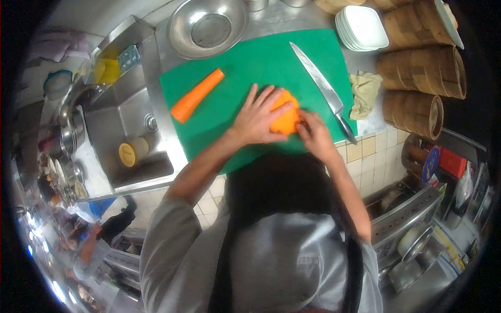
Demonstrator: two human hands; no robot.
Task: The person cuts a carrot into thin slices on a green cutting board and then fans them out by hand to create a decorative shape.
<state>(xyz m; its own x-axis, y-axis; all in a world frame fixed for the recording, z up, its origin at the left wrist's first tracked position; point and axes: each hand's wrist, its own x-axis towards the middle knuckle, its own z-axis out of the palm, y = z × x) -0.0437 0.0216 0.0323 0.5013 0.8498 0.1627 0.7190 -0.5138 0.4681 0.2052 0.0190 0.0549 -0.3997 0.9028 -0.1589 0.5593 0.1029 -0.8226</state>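
**Both hands on the carrot piece at the board's near edge**

The left hand (257, 119) lies flat over an orange carrot piece (286, 116), fingers spread and draped across its top. The right hand (313, 131) meets it from the right, fingertips pinching the piece's near right end. The piece sits on the green cutting board (250, 62), close to the near edge, so it lies directly under the left grip and just left of the right one; both hands touch it.

A longer carrot (197, 95) lies well apart to the left, its long axis running diagonally from near-left to far-right. The kitchen knife (323, 88) rests free on the board just right of the hands, blade pointing away, handle nearest the right hand. A steel bowl (207, 28) stands beyond the board on the surface.

No writing or brand can be read.
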